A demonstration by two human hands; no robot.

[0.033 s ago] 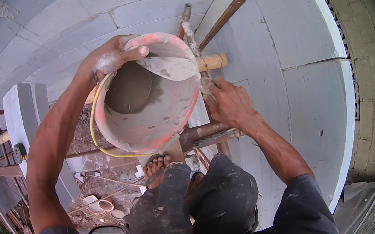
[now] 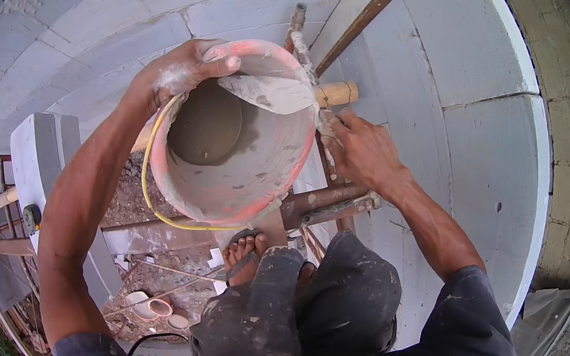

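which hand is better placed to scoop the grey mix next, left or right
Likely the right: the right hand appears to grip the trowel, whose blade reaches into the bucket. The left hand is occupied, holding the bucket by its edge.

Pale grey block walls (image 2: 122, 25) and a brown slanting pole (image 2: 392, 3) stand above rough earthen ground (image 2: 129, 201).

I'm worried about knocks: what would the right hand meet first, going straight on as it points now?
Probably the bucket, at its right side, just ahead of the right hand, whose trowel reaches over it. Depth between hand and rim is hard to judge.
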